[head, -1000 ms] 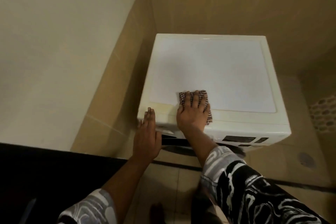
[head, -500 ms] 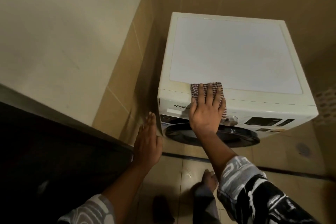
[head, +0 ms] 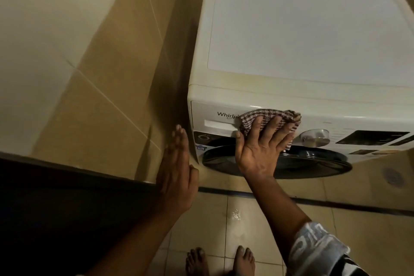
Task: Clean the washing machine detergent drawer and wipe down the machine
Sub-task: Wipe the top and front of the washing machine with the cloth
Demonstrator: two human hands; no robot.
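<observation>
A white front-loading washing machine (head: 309, 29) stands in a tiled corner. Its detergent drawer (head: 215, 119) sits closed at the left of the front panel. My right hand (head: 262, 148) presses a brown checked cloth (head: 266, 116) flat against the front panel, just right of the drawer, with fingers spread. My left hand (head: 177, 168) hovers flat with straight fingers beside the machine's left front corner and holds nothing; whether it touches the machine I cannot tell.
A silver dial (head: 314, 138) and dark display (head: 371, 138) lie right of the cloth. The dark round door (head: 291, 163) is below. A tiled wall (head: 107, 74) closes the left side. My bare feet (head: 220, 262) stand on floor tiles.
My right hand slid the cloth from the top's front edge down onto the front panel. My left hand left the machine's corner and dropped beside it. The view came closer.
</observation>
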